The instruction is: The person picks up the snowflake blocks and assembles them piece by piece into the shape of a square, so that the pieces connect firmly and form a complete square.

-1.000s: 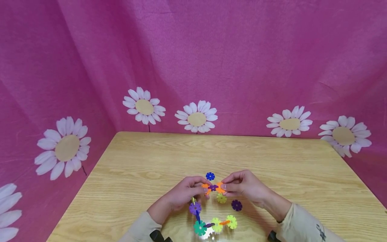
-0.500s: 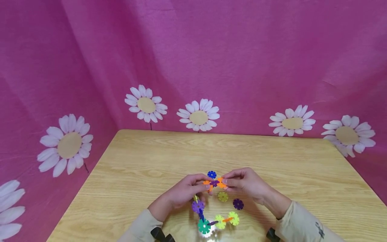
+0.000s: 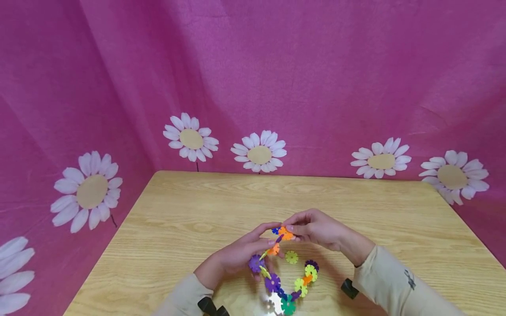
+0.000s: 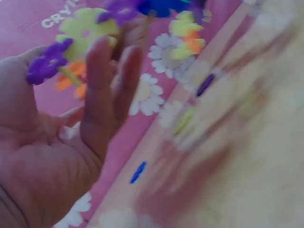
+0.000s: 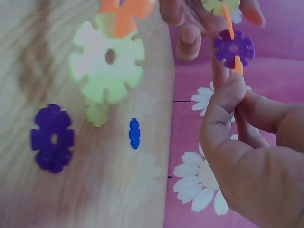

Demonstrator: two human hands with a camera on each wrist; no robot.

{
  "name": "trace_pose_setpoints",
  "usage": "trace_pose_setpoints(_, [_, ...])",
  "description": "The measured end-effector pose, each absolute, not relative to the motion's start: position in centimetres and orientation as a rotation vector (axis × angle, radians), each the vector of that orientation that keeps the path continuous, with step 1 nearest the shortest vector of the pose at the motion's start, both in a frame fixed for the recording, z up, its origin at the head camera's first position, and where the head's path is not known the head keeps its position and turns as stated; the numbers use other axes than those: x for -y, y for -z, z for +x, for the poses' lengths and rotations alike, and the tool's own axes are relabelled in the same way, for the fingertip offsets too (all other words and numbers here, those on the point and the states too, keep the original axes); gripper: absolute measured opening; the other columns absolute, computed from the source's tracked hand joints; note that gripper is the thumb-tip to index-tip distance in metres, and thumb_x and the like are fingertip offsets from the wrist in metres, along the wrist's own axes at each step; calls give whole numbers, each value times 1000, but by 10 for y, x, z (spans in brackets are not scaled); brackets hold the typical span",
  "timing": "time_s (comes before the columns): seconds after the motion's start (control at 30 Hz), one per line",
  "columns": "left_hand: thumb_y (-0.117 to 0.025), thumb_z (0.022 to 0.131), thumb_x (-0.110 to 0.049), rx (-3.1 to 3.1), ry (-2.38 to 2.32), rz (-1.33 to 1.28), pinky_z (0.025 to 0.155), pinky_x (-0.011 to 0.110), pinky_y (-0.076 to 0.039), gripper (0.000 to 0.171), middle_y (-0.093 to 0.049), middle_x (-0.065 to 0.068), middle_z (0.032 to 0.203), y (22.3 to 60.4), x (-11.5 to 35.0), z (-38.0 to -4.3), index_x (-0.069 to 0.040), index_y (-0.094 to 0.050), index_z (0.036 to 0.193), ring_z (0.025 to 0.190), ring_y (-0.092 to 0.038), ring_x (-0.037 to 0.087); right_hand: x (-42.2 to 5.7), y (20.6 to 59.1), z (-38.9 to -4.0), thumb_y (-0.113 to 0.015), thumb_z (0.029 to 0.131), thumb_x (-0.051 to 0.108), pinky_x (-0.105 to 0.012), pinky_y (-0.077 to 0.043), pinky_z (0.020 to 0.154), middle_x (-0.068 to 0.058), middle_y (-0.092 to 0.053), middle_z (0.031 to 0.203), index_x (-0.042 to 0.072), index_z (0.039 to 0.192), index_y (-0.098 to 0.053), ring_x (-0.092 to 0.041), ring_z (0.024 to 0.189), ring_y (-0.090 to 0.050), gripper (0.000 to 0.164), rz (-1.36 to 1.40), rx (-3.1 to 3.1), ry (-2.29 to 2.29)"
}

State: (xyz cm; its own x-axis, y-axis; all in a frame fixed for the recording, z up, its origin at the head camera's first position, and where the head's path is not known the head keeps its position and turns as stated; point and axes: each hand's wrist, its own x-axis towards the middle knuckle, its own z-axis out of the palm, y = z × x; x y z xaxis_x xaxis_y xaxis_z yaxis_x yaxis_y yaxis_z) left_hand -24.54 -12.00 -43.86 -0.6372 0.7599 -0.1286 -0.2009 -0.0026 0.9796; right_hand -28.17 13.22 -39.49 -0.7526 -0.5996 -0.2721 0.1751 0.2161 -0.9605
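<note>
A chain of slotted plastic snowflake discs hangs in a curve between and below my hands in the head view. My right hand (image 3: 322, 230) pinches the orange disc (image 3: 286, 234) at its upper end between thumb and fingers. Joined to this is a purple disc (image 5: 244, 43), clear in the right wrist view. My left hand (image 3: 239, 255) supports the chain near another orange disc (image 3: 273, 249); its fingers look fairly straight in the left wrist view, beside a yellow disc (image 4: 73, 31). Lower down, the chain runs through purple discs (image 3: 272, 283), a green disc (image 3: 288, 304) and yellow discs (image 3: 311, 273).
Loose on the wooden table (image 3: 189, 206) lie a yellow disc (image 3: 291, 257), a dark purple disc (image 5: 53, 138) and a blue disc (image 5: 135, 133). A pink cloth (image 3: 316, 79) printed with daisies stands behind and to the sides of the table.
My right hand has moved up and slightly left with the orange disc. My left fingers have spread, and the chain has swung to the right, its yellow end now overlapping the loose purple disc in view.
</note>
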Motion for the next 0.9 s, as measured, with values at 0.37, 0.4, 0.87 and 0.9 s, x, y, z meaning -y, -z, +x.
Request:
trace_pose_setpoints(0.37, [-47,106,-16,-1597,-1859,777,88,41,-58,53,-67,14,109,450,111,-245,-15,-28,155,67,-69,10,-114,395,-283,-70,93,11,-30,-60,80,-8,-61,93,-9,121,-48,-15,81,-65,40,-333,-2011,1609])
trace_pose_setpoints(0.4, [-48,106,-16,-1615,-1854,776,88,42,-58,52,-67,19,111,449,112,-245,-16,-29,154,68,-69,10,-113,395,-282,-70,93,11,-31,-60,81,-9,-61,93,-9,122,-47,-15,81,-66,42,-317,-2025,1611])
trace_pose_setpoints(0.87, [-48,106,-17,-1628,-1817,704,87,35,-57,54,-66,23,122,444,118,-246,-23,-26,156,68,-68,11,-113,426,-318,-70,92,7,-30,-57,61,-11,-64,84,-5,110,-66,-16,66,-64,22,-386,-2506,1192])
trace_pose_setpoints(0.9, [-48,106,-18,-1635,-1815,699,89,36,-57,53,-66,23,122,443,118,-246,-22,-28,155,69,-68,11,-113,428,-321,-71,90,7,-29,-55,60,-9,-65,83,-4,108,-67,-16,66,-63,21,-454,-2576,1078])
